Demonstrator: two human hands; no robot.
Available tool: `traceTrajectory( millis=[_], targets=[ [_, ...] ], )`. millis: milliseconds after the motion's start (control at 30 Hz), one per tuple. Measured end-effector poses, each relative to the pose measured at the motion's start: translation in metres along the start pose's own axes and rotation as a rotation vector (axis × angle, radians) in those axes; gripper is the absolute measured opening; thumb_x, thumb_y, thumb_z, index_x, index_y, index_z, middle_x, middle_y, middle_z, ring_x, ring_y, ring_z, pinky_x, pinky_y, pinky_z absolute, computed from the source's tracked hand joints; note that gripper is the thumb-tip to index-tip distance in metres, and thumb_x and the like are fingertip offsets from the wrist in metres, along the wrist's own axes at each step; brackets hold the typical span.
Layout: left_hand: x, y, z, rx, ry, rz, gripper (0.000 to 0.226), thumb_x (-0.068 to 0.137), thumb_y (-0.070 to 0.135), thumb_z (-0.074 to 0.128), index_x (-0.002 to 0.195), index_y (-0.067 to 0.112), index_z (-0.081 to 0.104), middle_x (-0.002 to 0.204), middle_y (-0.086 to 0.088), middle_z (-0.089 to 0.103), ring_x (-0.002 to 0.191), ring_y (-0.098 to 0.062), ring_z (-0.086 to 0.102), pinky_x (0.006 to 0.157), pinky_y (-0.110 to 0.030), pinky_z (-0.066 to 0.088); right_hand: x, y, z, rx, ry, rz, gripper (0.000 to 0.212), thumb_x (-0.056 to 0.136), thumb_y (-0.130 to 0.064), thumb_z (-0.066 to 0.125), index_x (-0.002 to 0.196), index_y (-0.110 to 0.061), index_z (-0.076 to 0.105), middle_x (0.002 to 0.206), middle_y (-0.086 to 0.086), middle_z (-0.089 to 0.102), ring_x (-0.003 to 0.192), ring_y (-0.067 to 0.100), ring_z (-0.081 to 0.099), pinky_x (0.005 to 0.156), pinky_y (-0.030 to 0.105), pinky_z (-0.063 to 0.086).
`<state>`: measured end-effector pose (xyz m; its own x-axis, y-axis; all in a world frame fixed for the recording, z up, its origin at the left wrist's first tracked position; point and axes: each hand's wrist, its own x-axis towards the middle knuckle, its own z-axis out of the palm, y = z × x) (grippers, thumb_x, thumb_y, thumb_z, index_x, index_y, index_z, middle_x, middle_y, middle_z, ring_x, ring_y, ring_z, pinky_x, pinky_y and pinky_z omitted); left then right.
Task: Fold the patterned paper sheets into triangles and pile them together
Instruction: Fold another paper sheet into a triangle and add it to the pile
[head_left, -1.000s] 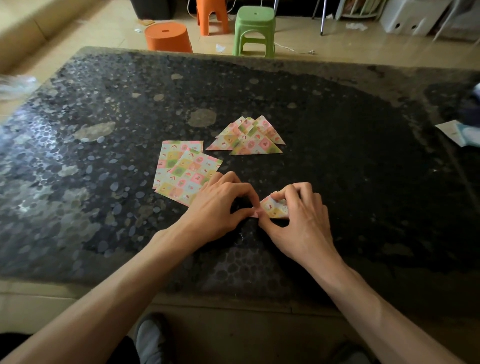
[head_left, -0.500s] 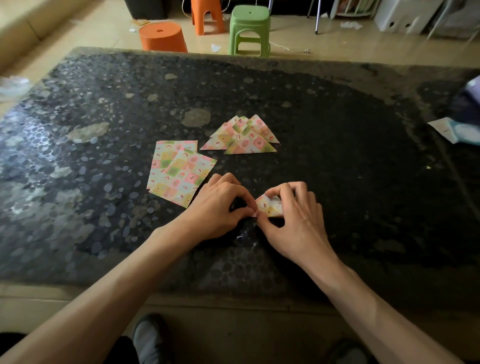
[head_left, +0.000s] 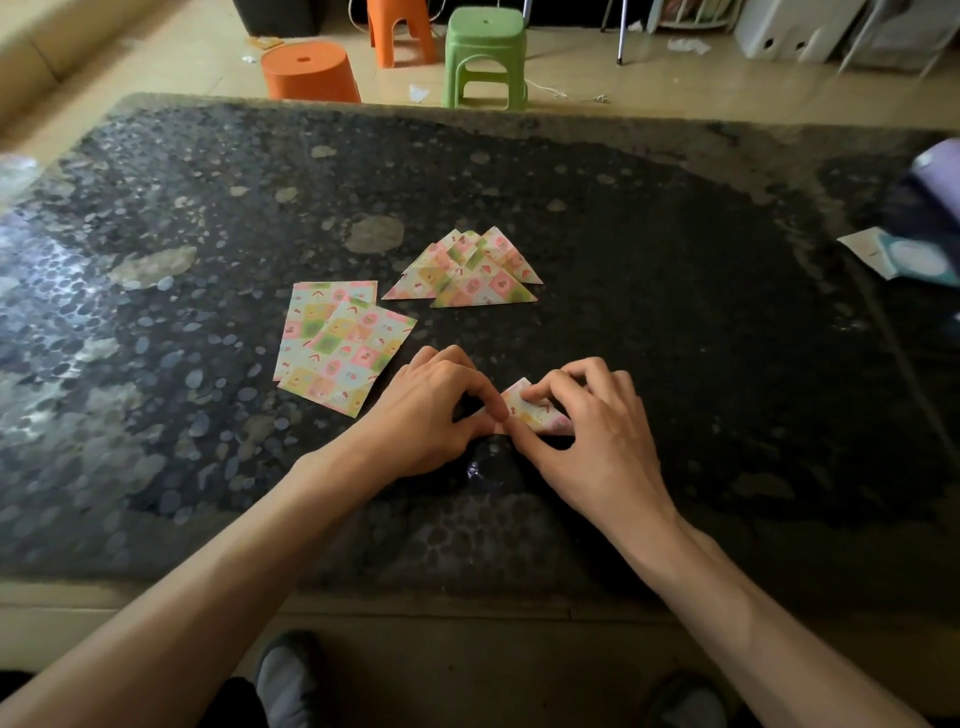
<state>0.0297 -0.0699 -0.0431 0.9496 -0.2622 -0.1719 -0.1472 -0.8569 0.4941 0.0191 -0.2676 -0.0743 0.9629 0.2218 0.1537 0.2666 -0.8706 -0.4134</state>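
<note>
A small folded patterned paper (head_left: 524, 410) lies on the dark pebble-patterned table (head_left: 675, 338) between my two hands. My left hand (head_left: 431, 415) pinches its left corner with thumb and forefinger. My right hand (head_left: 587, 431) has curled fingers pressing on the paper's top and its thumb under the near edge. Much of this paper is hidden by the fingers. A pile of folded paper triangles (head_left: 467, 273) sits farther back. Flat unfolded patterned sheets (head_left: 337, 343) lie in a small stack to the left of my left hand.
A blue-and-white packet (head_left: 904, 257) and a purple object (head_left: 935, 187) sit at the table's right edge. Beyond the far edge stand an orange round stool (head_left: 309, 73), an orange stool (head_left: 400, 28) and a green stool (head_left: 485, 52). My shoes show under the near edge.
Both hands stay on the small folded paper; the fingers shifted slightly along its edges. The view has moved a little, nothing else changed.
</note>
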Motion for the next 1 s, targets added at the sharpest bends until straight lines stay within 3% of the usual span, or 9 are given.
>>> traceTrajectory(
  millis=[267,433,733,1000],
  targets=[
    [-0.003,0.003,0.005,0.012,0.053,-0.004,0.009,0.092,0.047,0.070,0.101,0.044,0.069,0.115,0.011,0.053,0.113,-0.013,0.046,0.097,-0.033,0.043,0.000,0.000,0.000,0.004,-0.066,0.036,0.035,0.089,-0.061,0.065,0.113,-0.035,0.061,0.129,-0.010,0.043,0.113,0.012,0.041,0.088,0.028,0.039],
    [-0.003,0.003,0.005,0.018,0.050,-0.012,0.007,0.094,0.044,0.068,0.100,0.045,0.068,0.114,0.013,0.050,0.113,-0.012,0.045,0.096,-0.034,0.042,0.005,0.006,-0.012,0.102,-0.148,0.046,0.039,0.087,-0.053,0.074,0.123,-0.037,0.067,0.130,-0.013,0.043,0.119,0.011,0.042,0.098,0.032,0.045],
    [-0.002,0.006,0.016,-0.001,0.134,-0.035,0.017,0.090,0.050,0.069,0.101,0.038,0.071,0.110,0.011,0.052,0.107,-0.012,0.044,0.090,-0.033,0.045,0.010,0.002,-0.014,0.139,-0.174,0.115,0.035,0.083,-0.047,0.081,0.114,-0.036,0.069,0.131,-0.011,0.043,0.123,0.014,0.042,0.101,0.033,0.042],
    [-0.003,0.004,0.015,0.011,0.121,-0.025,0.015,0.091,0.049,0.069,0.102,0.038,0.070,0.109,0.011,0.051,0.107,-0.013,0.044,0.090,-0.035,0.045,0.008,0.005,-0.015,0.168,-0.164,0.095,0.034,0.087,-0.043,0.079,0.119,-0.037,0.070,0.128,-0.012,0.045,0.120,0.011,0.043,0.097,0.029,0.043]
  ],
)
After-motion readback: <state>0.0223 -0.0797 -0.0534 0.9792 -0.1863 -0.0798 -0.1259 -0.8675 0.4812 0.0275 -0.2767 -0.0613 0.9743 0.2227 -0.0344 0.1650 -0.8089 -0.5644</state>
